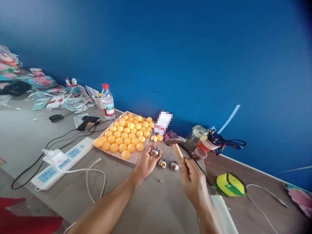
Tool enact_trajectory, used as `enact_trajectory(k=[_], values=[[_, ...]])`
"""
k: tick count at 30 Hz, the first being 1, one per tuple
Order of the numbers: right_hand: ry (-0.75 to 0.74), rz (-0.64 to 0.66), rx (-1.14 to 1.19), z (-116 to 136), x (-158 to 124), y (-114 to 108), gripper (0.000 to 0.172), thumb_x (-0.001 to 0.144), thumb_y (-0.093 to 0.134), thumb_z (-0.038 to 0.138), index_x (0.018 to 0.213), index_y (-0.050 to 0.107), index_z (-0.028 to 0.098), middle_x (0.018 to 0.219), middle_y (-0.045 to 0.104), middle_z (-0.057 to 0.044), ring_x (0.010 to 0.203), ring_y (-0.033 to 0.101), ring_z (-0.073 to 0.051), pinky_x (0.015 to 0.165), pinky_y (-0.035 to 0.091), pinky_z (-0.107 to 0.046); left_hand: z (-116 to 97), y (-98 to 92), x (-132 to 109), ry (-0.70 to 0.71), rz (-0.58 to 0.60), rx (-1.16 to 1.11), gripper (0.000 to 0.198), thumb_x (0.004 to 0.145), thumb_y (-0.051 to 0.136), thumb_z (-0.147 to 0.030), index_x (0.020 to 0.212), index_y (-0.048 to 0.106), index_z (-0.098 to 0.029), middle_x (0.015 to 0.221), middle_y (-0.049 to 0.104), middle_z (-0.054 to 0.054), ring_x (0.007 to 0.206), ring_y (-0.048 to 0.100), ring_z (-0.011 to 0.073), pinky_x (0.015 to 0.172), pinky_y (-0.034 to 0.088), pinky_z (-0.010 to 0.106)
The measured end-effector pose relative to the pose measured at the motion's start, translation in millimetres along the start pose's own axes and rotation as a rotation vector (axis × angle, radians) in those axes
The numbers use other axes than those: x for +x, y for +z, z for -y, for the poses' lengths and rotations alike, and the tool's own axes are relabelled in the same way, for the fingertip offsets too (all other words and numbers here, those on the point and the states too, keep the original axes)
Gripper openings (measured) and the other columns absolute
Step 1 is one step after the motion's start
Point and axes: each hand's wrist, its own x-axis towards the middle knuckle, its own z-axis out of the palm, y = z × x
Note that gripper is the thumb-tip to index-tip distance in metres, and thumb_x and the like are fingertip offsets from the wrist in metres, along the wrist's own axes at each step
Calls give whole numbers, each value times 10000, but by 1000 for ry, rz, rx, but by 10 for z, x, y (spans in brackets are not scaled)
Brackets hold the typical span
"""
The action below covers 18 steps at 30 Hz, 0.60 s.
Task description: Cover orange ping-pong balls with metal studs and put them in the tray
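Note:
In my left hand (145,162), palm turned up and fingers curled, rests a shiny silver faceted ball (154,151). My right hand (194,178) is closed around the wooden handle of a hammer (179,152), whose dark metal head is raised to the right of that ball, apart from it. Two more silver balls (162,163) lie on the table between my hands. Behind my left hand stands a shallow tray (147,143) filled with orange ping-pong balls (127,141). Two loose orange balls (157,138) sit beside it.
To the left lie a white power strip (64,164), a black glue gun (88,122), scissors (56,118) and loose cables. A water bottle (108,102) stands behind the tray. At right are a clear jar (196,138), a red cup (200,153) and a yellow-green object (231,184).

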Motion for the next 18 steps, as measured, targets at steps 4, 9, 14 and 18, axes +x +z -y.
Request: enact_trajectory(k=[4,9,14,18], values=[[-23,86,-88,31,-21,73,189,894,360,249,787,506,194,742,561,-27,634,524,-140,563,357,-229,12,-29,8,1,18,7,200,795,527,-137,983,587,-170,860,626,45,819,596,128,831,468,304],[-21,111,-142,5,-12,122,183,891,363,235,858,538,194,758,572,-32,662,549,-146,565,355,-230,5,-25,3,-20,56,42,274,733,555,-77,992,585,-161,893,635,51,819,600,137,828,460,314],[-22,19,-126,20,-3,88,204,900,342,260,824,517,188,758,566,-36,639,540,-141,576,366,-236,-4,21,-33,38,81,94,154,729,620,-119,878,601,-153,839,634,44,852,600,150,883,427,330],[9,135,-180,0,-13,112,195,887,358,225,835,543,192,763,588,-34,640,549,-143,555,355,-232,0,11,-49,-6,120,134,205,727,648,-155,929,609,-169,860,632,42,819,600,142,823,434,285]])
